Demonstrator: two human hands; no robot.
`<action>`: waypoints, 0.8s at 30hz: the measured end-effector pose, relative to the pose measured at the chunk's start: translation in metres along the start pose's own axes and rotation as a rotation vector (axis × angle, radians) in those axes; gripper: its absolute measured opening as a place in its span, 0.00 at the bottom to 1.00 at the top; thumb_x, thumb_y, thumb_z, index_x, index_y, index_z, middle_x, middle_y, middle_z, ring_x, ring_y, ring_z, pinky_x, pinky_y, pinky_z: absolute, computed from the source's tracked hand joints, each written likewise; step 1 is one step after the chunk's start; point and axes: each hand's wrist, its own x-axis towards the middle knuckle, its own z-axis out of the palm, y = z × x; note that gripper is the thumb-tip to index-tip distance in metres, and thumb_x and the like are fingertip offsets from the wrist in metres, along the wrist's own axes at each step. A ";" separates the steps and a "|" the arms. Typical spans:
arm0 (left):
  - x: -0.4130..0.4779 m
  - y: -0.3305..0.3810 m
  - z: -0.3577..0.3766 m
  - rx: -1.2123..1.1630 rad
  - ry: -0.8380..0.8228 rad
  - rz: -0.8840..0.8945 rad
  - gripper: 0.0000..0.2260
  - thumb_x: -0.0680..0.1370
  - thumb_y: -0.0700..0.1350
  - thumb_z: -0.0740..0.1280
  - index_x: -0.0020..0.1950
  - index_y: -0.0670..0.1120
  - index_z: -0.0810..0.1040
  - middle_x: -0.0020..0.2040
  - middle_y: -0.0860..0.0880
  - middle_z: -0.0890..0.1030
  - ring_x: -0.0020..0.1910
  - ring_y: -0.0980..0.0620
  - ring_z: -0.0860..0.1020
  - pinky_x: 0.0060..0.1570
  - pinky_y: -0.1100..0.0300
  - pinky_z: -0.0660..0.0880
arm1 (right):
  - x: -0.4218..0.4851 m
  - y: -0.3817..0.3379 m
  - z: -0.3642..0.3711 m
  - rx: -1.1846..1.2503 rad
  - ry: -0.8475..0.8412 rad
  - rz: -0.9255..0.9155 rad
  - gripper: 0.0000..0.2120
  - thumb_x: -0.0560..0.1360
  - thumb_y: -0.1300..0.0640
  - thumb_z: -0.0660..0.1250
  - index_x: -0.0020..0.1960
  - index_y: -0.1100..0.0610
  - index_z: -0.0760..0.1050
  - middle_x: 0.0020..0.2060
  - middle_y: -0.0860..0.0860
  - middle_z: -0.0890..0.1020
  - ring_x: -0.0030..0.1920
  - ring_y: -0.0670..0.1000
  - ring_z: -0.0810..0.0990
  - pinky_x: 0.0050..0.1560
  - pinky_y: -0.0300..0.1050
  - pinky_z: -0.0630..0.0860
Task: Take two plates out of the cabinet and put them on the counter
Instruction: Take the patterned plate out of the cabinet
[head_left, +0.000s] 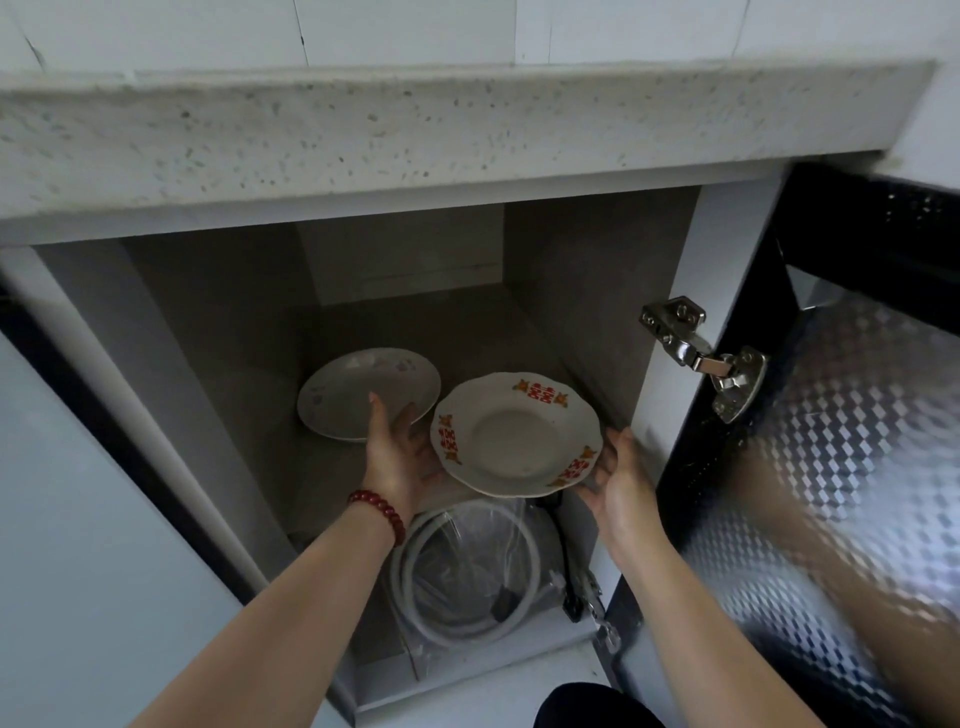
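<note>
Head view: red-patterned plate (514, 441) between left hand (400, 457) and right hand (621, 478), both outstretched under its rim (plain plate (353, 389) behind).

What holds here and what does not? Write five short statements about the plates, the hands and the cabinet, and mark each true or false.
1. The decorated plate sits between the left hand and the right hand. True.
2. Both plates already lie on the counter. False: the plain plate rests on the shelf inside the cabinet, and the decorated plate is also in there, at the hands.
3. The cabinet door is closed. False: it stands swung open on the right.
4. A red bead bracelet is on the left wrist. True.
5. A coiled white hose lies in the cabinet. True.
</note>
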 end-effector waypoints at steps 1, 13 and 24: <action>0.001 0.001 0.000 -0.004 -0.001 -0.010 0.35 0.73 0.71 0.48 0.73 0.52 0.62 0.71 0.42 0.68 0.67 0.40 0.69 0.64 0.38 0.66 | 0.000 0.001 -0.001 -0.003 0.003 0.001 0.24 0.81 0.45 0.50 0.74 0.53 0.59 0.70 0.56 0.69 0.68 0.56 0.70 0.62 0.53 0.69; 0.003 0.006 0.001 0.094 -0.001 -0.042 0.34 0.73 0.70 0.49 0.73 0.52 0.62 0.71 0.44 0.69 0.66 0.40 0.69 0.47 0.46 0.71 | 0.002 -0.004 0.003 -0.013 0.000 0.105 0.25 0.80 0.44 0.51 0.74 0.53 0.58 0.68 0.58 0.71 0.66 0.59 0.71 0.56 0.56 0.73; 0.001 0.018 0.002 0.078 -0.054 -0.111 0.34 0.75 0.68 0.49 0.75 0.51 0.58 0.71 0.42 0.68 0.49 0.47 0.75 0.36 0.50 0.72 | 0.000 -0.005 0.007 -0.067 0.036 0.109 0.26 0.79 0.41 0.52 0.74 0.51 0.59 0.68 0.56 0.71 0.61 0.56 0.74 0.45 0.49 0.75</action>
